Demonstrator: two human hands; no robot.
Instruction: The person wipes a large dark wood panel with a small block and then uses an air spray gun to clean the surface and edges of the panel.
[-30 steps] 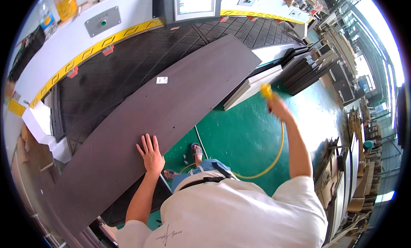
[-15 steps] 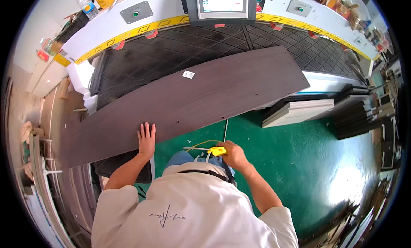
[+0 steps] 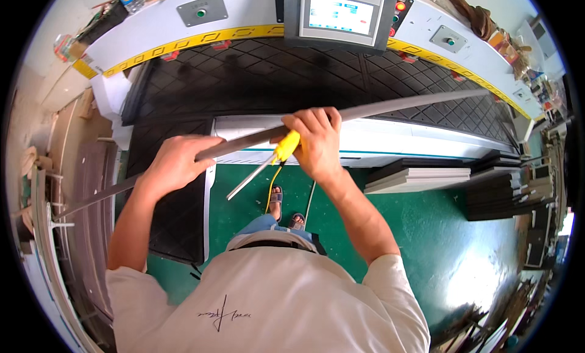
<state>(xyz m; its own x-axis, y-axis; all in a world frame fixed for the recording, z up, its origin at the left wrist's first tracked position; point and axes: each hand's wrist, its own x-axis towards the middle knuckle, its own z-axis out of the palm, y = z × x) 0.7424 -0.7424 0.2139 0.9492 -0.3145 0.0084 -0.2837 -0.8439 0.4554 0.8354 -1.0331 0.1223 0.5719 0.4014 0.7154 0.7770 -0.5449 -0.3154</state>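
Observation:
A long dark brown panel (image 3: 402, 105) is tilted up on edge, so only its thin edge shows, running from lower left to upper right across the machine's front. My left hand (image 3: 172, 165) grips that edge, fingers over the far side and thumb on the near side. My right hand (image 3: 317, 143) is closed round a yellow air blow gun (image 3: 286, 147) and also rests against the panel's edge, its fingers over the top. The gun's metal tube points toward the lower left, and a yellow hose hangs down from it. The panel's faces are hidden.
Beyond the panel lies a black quilted machine bed (image 3: 244, 73). Above it a white beam carries a touchscreen (image 3: 341, 15) and green buttons. Pale boards (image 3: 420, 176) are stacked at the right, with dark boards (image 3: 506, 191) beyond. A black padded bench (image 3: 177, 213) stands left of my legs.
The panel, lying flat before, is now tipped up on edge. My left hand has moved up and left along it. My right hand has risen from my waist to the panel with the blow gun.

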